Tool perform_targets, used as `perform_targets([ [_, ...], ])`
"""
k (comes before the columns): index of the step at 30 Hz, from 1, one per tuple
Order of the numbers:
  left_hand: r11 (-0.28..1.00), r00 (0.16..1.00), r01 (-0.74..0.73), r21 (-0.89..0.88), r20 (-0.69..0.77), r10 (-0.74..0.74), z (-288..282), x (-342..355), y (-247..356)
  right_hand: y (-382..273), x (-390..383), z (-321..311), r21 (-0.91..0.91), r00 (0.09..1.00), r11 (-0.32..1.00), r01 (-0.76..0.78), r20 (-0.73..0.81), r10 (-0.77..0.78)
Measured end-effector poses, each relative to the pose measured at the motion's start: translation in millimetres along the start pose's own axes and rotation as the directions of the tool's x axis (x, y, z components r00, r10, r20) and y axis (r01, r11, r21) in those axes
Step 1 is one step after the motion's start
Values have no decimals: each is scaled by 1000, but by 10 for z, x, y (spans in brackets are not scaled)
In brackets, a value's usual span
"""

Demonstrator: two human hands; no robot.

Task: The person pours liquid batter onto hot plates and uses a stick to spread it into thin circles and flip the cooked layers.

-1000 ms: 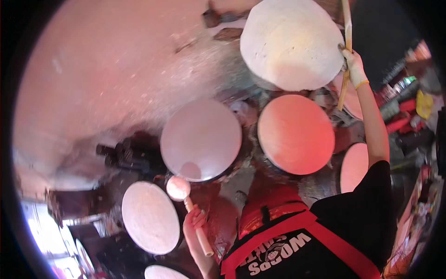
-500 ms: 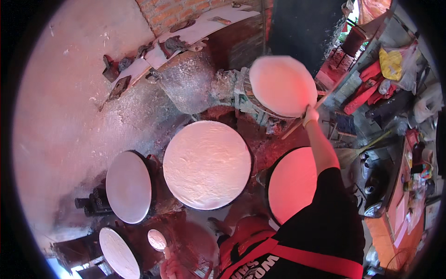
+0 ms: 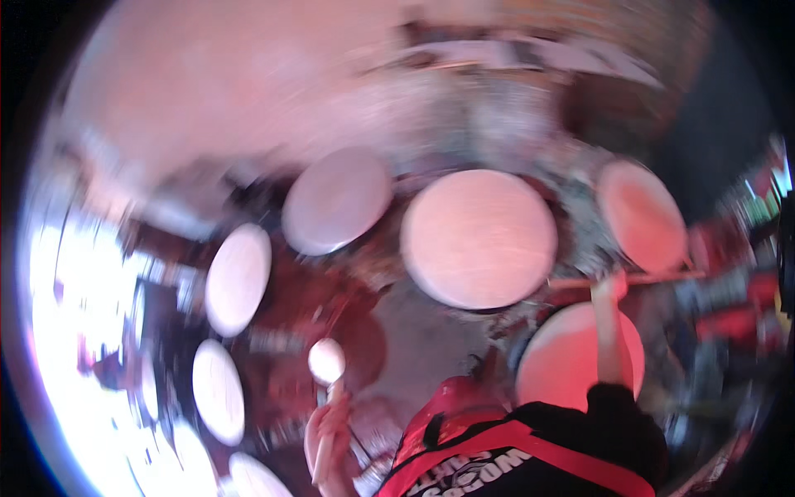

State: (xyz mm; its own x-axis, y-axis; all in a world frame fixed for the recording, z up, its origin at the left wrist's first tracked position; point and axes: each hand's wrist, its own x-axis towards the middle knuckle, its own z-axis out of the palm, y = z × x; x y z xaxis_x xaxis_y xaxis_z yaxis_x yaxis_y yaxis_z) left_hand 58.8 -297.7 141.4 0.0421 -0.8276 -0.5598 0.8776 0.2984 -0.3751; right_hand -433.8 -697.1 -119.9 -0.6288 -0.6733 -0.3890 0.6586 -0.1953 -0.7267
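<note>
My left hand, low and left of centre, is wrapped round the wooden handle of a ladle with a round, white-coated head. Stretched out to the right, my right hand grips a long thin wooden stick, which lies roughly level across the view. Just beyond that hand is a round pan with a pale pinkish top. Another pale round pan sits below my right forearm, partly covered by it. A large round pan with a white top stands at centre. Motion blurs the picture.
Left of centre stands a greyish round pan, with white-topped rounds further left. A ledge holding blurred items runs along the back wall. Bright light fills the far left; blurred clutter lies at right.
The whole view has swung left, so the pans appear shifted rightward and more rounds show at left. Both hands keep hold of the ladle and the stick; the stick now lies more level.
</note>
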Motion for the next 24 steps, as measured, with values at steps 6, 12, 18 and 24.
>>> perform_targets([
  [6,915,952,-201,-350,149,267,-1342,-937,591,1570,-3510,375,-852,405,461,-248,342,848],
  [12,475,579,-747,-464,-103,809,-2973,-2501,614,1871,-6251,-696,-521,-466,612,595,396,791],
  [18,269,-581,-53,962,-249,775,-5179,-3530,1007,1753,-7427,-1754,-166,-871,864,476,51,489],
  [24,-31,-83,699,715,125,989,-6558,-4804,1666,1371,-9059,-2966,-96,-800,967,238,-583,139],
])
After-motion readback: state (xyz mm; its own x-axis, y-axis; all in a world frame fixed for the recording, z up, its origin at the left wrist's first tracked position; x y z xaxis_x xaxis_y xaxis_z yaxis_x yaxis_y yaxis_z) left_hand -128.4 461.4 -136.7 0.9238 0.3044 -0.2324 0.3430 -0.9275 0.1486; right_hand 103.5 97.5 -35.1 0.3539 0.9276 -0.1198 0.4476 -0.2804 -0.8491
